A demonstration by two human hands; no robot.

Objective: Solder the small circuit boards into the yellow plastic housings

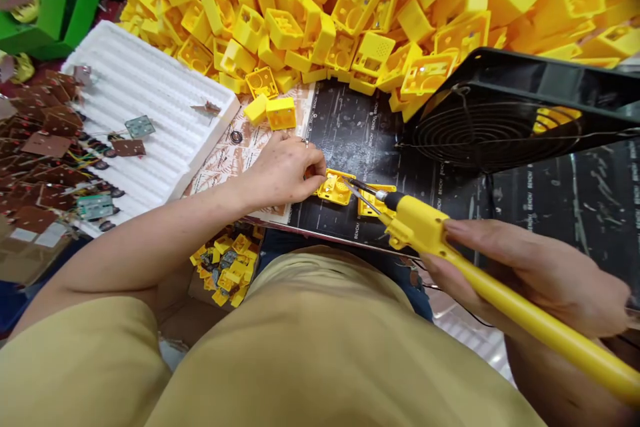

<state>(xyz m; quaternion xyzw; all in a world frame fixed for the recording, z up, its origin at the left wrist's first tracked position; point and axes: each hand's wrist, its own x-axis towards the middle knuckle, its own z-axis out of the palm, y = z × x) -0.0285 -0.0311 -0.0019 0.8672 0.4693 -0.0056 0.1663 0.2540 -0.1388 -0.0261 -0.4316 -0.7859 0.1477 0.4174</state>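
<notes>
My right hand (540,273) is wrapped round a yellow soldering iron (425,220) with a thin metal feed tube beside its tip. That tip reaches into a small open yellow plastic housing (336,188) on the black mat; whether it touches the inside I cannot tell. My left hand (295,167) has its fingers closed at the left edge of this housing, thumb and forefinger against it. A second yellow housing (375,201) lies just to the right, partly behind the iron.
A big heap of yellow housings (350,7) fills the back. At right stands a black fan (480,113). Leftward lie a white ridged foam board (150,67), brown circuit boards (45,147) and green bins (40,0). Below the bench edge, a box holds yellow parts (230,270).
</notes>
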